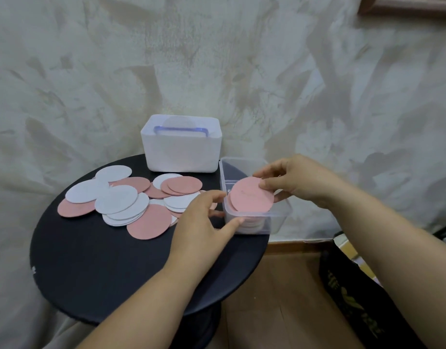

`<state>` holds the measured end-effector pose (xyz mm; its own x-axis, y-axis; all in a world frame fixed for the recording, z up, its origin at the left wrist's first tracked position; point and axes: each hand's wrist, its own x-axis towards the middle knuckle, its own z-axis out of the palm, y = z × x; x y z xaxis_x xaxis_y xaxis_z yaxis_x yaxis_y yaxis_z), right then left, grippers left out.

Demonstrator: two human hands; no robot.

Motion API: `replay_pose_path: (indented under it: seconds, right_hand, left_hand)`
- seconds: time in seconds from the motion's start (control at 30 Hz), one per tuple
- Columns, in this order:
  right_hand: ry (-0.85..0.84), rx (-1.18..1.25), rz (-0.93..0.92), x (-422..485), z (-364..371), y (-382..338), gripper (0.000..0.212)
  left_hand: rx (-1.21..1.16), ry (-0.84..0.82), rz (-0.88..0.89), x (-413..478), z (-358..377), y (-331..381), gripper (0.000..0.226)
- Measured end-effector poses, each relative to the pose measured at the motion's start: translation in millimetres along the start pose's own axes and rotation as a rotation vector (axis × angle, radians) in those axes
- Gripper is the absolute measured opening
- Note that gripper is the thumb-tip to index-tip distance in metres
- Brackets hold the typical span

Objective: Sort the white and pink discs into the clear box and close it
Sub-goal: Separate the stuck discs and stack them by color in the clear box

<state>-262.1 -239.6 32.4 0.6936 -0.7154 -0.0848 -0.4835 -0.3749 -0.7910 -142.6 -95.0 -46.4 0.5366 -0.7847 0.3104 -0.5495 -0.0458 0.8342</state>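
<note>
A clear plastic box (pixel 279 215) stands open at the right edge of the round black table (pixel 96 268). My right hand (pixel 290 180) pinches a pink disc (pixel 251 199) that tilts over the box's rim, with more discs stacked inside beneath it. My left hand (pixel 201 220) rests against the box's left wall, thumb on the near corner and fingers straight. A loose heap of white discs (pixel 116 199) and pink discs (pixel 150 221) lies spread on the table to the left of the box.
A white tub (pixel 181 152) stands at the table's back against the wall, with a blue-edged clear lid (pixel 180 129) and a disc propped inside it. Wooden floor and a dark bag (pixel 362 298) lie to the right below the table.
</note>
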Motion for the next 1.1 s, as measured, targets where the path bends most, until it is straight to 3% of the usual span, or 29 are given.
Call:
replay_pose_path:
  seconds: [0.6,0.8,1.1]
  right_hand:
    - [-0.04,-0.325,-0.055,8,11,-4,0.02]
    - [-0.046,-0.339,-0.077,5,12,-5,0.031]
    - [-0.035,-0.572,-0.136,6,16,-3,0.042]
  left_hand:
    - [-0.041,-0.01,-0.016,-3,0,0,0.042]
    - [-0.052,-0.016,-0.009,-5,0,2,0.042]
    - [-0.048,-0.016,-0.006,-5,0,1,0.042]
